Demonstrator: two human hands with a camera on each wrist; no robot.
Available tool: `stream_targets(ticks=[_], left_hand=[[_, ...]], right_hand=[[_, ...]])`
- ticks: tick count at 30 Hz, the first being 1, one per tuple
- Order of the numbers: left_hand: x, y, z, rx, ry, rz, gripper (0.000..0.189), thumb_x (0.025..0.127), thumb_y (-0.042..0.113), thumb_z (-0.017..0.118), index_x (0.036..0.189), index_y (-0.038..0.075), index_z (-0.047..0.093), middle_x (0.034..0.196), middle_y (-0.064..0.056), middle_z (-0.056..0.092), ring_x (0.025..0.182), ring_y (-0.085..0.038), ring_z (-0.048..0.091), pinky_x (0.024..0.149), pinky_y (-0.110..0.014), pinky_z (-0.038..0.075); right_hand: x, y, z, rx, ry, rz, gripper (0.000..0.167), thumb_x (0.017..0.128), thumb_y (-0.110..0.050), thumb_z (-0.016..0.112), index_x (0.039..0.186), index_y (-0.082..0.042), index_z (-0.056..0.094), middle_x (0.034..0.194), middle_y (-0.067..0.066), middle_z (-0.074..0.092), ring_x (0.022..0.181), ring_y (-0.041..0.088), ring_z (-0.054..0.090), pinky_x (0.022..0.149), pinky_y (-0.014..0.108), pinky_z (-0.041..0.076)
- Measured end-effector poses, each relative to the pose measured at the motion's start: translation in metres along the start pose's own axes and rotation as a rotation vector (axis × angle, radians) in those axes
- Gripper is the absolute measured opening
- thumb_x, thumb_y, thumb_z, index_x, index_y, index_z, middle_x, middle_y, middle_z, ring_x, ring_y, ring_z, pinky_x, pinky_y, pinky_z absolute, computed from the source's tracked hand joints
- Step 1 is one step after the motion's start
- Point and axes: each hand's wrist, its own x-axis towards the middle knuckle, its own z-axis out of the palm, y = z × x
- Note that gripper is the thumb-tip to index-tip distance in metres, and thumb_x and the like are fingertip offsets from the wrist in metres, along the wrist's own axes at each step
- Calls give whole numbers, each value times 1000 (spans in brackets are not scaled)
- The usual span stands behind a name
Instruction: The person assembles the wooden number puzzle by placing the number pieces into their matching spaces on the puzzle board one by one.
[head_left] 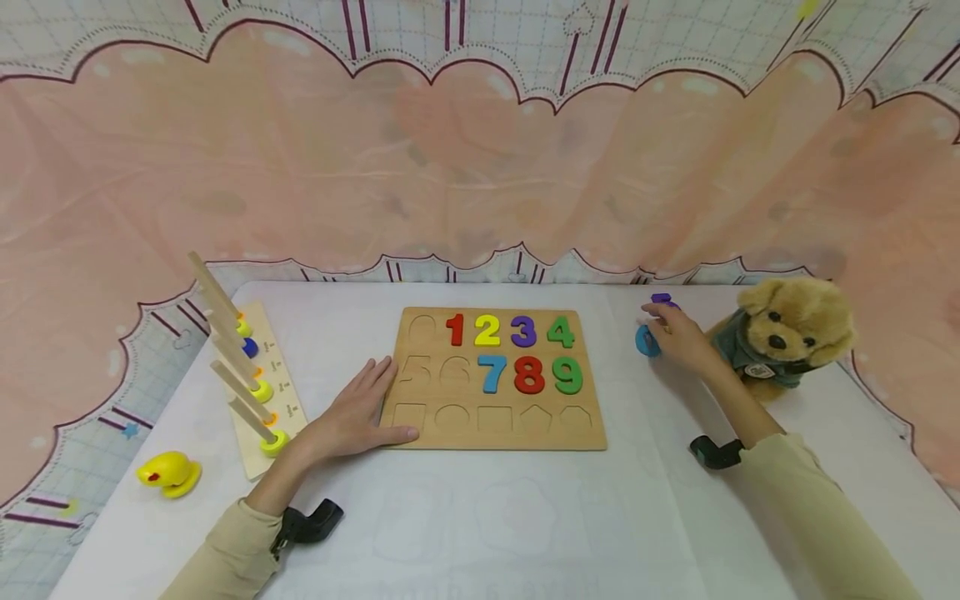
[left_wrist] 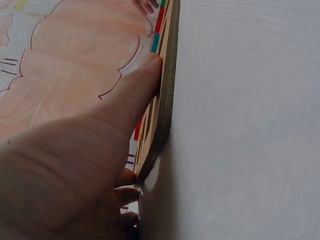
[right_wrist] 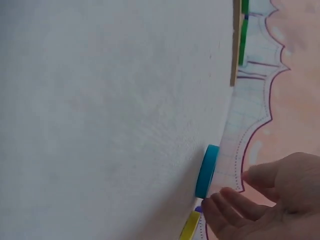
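"What stands along the table's (head_left: 495, 517) left edge?"
"The rack (head_left: 282, 379); the duck (head_left: 168, 473) sits left of its near end."
"And toward the far right corner?"
"The dog (head_left: 783, 346). Loose pieces (head_left: 641, 342) lie between it and the board (head_left: 510, 399), mid-table."

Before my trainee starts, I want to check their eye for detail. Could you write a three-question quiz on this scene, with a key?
1. True or false: the left hand touches the wooden number board.

2. Which of these is closest to the right hand?
A) the yellow toy duck
B) the plush dog
C) the wooden peg stacker

3. Short answer: which red numbers sit in the board?

Key:
1. True.
2. B.
3. The red 1 and the red 8.
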Motion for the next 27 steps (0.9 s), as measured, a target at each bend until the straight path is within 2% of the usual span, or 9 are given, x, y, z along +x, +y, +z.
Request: stream_targets(ticks=[3,8,13,19,27], left_hand=[[0,0,0,4,1,3,111,79,56,71,153,-3,15,162,-24,12,149,-45,4,118,-64,10],[1,-1,1,8,2,3,111,79,57,71,154,-3,14,162,-23,12,149,-45,4,118,-64,11],[1,-1,1,3,0,5,111,79,56,71,154,-3,14,162,-24,12,149,-45,4,118,-64,10],[1,0,2,6,1,9,110,79,55,71,153,-4,15,161,-24,13,149,-45,4,118,-64,11],[0,0,1,4,3,10,110,79,54,72,153,-4,16,161,-24,13,149,-46,4,118,-64,11]], right_hand=[[-5,-1,1,-17,-43,-11,43,100,-7,45,137,15,40,138,40,42,124,57,44,103,64,38],[-7,0,-1,-71,-100,5,50,96,-10,57,135,17,41,133,40,46,117,51,48,100,62,40],[-6,3,-2,-126,-154,46,63,92,-17,64,138,17,38,138,41,40,127,54,41,107,64,34],[-4,4,-1,-183,-181,71,69,90,-21,66,138,19,35,139,43,38,129,56,37,109,65,31],[-2,5,-1,-189,-191,87,70,90,-20,65,140,18,33,139,42,37,130,56,36,109,65,31]])
